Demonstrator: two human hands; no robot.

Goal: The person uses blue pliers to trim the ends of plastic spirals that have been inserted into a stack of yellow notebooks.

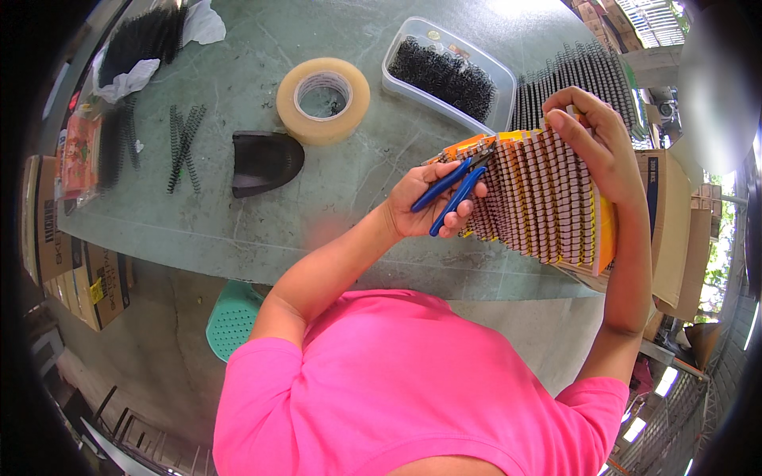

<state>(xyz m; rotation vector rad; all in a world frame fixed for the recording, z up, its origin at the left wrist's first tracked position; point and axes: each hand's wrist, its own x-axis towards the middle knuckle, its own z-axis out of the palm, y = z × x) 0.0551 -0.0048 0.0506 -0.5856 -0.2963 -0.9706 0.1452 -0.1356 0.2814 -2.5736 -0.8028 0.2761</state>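
With our left hand (406, 198) we are gripping slim cutting pliers with blue handles (439, 188), fingers wrapping around them, the handles standing apart and the metal tips pointing at the far edge of a long stack of coil-bound pads with orange and yellow edges (540, 206). That stack is lying slanted on the near right part of the smooth grey-green table (198, 222). Our bent right hand (599, 151) is resting over the stack's far right end; whether it is closing on anything we cannot tell. Beyond the stack, a translucent rectangular plastic tub (432, 104) is holding a heap of black wiry coils (444, 75), and rows of black spiral coils (575, 87) are lying to its right. Farther left, a thick yellowish ring of tape (321, 132) is lying near a black round-ended piece (268, 163)
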